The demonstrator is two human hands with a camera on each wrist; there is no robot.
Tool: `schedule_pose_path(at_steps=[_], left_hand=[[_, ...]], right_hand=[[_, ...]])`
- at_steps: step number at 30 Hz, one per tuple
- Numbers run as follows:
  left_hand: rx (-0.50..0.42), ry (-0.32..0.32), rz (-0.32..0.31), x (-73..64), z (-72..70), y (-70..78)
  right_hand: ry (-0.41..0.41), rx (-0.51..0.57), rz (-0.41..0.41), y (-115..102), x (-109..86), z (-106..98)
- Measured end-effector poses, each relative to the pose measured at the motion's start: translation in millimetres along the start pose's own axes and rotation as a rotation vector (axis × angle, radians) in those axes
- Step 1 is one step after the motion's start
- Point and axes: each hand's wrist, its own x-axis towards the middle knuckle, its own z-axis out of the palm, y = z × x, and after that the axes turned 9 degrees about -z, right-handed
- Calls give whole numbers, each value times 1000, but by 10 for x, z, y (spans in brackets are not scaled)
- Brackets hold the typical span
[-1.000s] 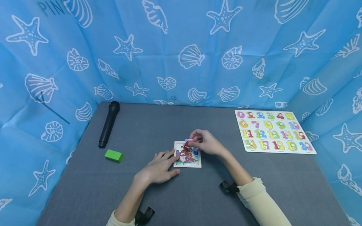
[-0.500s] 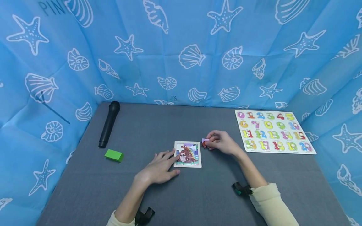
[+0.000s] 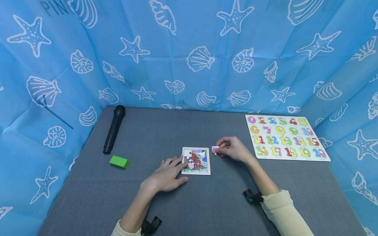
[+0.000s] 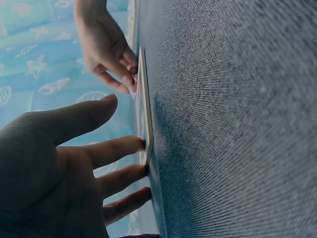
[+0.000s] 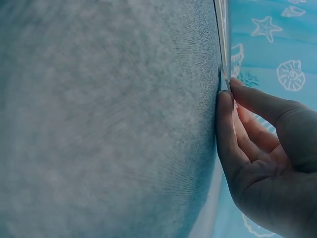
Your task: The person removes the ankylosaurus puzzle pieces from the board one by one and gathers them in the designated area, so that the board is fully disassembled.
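A small square jigsaw puzzle (image 3: 186,152) in a pale frame lies at the middle of the table. Its upper left part shows a bare white area; pieces fill the rest with a brown and multicoloured picture. My left hand (image 3: 165,173) lies with spread fingers at the frame's left edge, fingertips touching it, as the left wrist view (image 4: 54,163) also shows. Just right of the frame, my right hand (image 3: 233,149) pinches a pinkish puzzle piece (image 3: 214,149) between thumb and finger. In the right wrist view the piece (image 5: 226,79) appears edge-on, low over the table.
At the back right lies a white number board (image 3: 283,137) with coloured numerals. A black microphone (image 3: 113,131) and a green block (image 3: 119,162) lie on the left. A blue shell-patterned curtain (image 3: 177,59) surrounds the grey table (image 3: 206,209).
My right hand has moved right with the puzzle piece, from over the puzzle's top edge to beside the frame. The piece's face looks paler and differently tilted. My left hand has stayed put.
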Motion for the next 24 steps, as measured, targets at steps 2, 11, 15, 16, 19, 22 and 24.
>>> schedule_pose_path(at_steps=[2,11,15,16,19,22,24], left_hand=[[3,3,2,-4,-1,1],[1,3,7,-9,-8,-3],[3,0,3,-3,-9,-3],[3,-1,2,-2,-8,-4],[4,-3,-2,1,-6,-5],[2,-2,1,-1,-5,-6],[-1,-1,4,-5,-5,-7]], right_hand=[[14,-32,7,-11,7,5],[33,-123,39,-45,23,10],[39,-148,49,-27,34,5],[37,-157,48,-24,34,3],[40,-167,55,-15,38,-7],[37,-161,44,-3,37,-20],[37,-146,40,3,32,-27]])
